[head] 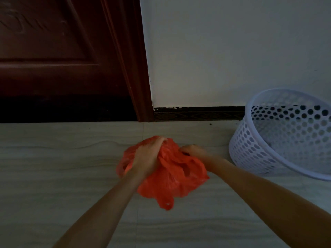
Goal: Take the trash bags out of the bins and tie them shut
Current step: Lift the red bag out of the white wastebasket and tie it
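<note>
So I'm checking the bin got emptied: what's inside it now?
Inside the bin only its own perforated wall shows, with no liner. Its rim hides the bottom. The red bag is out on the floor, gripped by the left hand and right hand.

The orange trash bag (172,178) is thin plastic film, crumpled and creased, with a faint sheen along its folds. The white bin (279,138) is moulded plastic, smooth and slightly glossy, its wall pierced all over with round holes. The floor (62,167) is pale tile with a soft wood-like grain and a smooth, low-sheen finish. The door (53,51) and its frame (136,68) are dark reddish-brown wood, polished, with carved panels. The wall (223,51) is matt white paint; the skirting (197,114) is dark with a patterned surface.
</note>
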Demonstrator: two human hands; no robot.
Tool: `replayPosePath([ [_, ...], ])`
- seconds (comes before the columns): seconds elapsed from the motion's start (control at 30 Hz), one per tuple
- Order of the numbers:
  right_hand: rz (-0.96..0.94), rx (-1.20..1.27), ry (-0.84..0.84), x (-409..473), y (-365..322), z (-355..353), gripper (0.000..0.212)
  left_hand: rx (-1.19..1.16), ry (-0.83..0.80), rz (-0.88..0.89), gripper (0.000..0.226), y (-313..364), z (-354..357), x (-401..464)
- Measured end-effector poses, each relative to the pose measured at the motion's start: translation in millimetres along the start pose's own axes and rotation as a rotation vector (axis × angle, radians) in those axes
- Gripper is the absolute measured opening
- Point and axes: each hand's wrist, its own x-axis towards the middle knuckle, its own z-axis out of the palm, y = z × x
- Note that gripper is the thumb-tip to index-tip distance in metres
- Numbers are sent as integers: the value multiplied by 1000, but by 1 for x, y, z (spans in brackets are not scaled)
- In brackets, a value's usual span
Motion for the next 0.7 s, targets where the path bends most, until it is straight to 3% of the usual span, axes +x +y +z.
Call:
replayPosePath([
  [0.07, 218, -152, 43, 27, 35, 17, 27, 137, 114, -17, 42, 1, 5, -4],
  [0.1, 272, -150, -44, 41, 57, 25, 31, 184, 111, -60, 47, 2, 5, -7],
  [0.17, 127, -4, -202, 58, 62, 44, 57, 259, 153, -65, 63, -3, 10, -10],
  [0.23, 135, 194, -153, 36, 30, 23, 43, 291, 155, -90, 68, -8, 11, -11],
  [0.33, 89, 234, -171, -9, 14, -2, 36, 208, 117, -55, 50, -7, 14, -11],
  [0.43, 52, 490, -211, -12, 12, -6, 15, 134, 95, 13, 41, -5, 15, -12],
  [0.47, 91, 639, -253, -9, 17, -6, 17, 95, 100, 22, 38, -7, 16, -11],
  [0.53, 158, 911, -332, 0, 32, -9, 56, 23, 101, 14, 36, -10, 18, -9],
  [0.6, 154, 1010, -405, 6, 36, -17, 88, -24, 89, 8, 37, -11, 18, -8],
  [0.63, 142, 1018, -448, 11, 36, -19, 93, -32, 88, -1, 39, -10, 18, -9],
  [0.7, 95, 980, -495, 11, 26, -24, 78, -29, 90, -31, 46, -4, 19, -9],
])
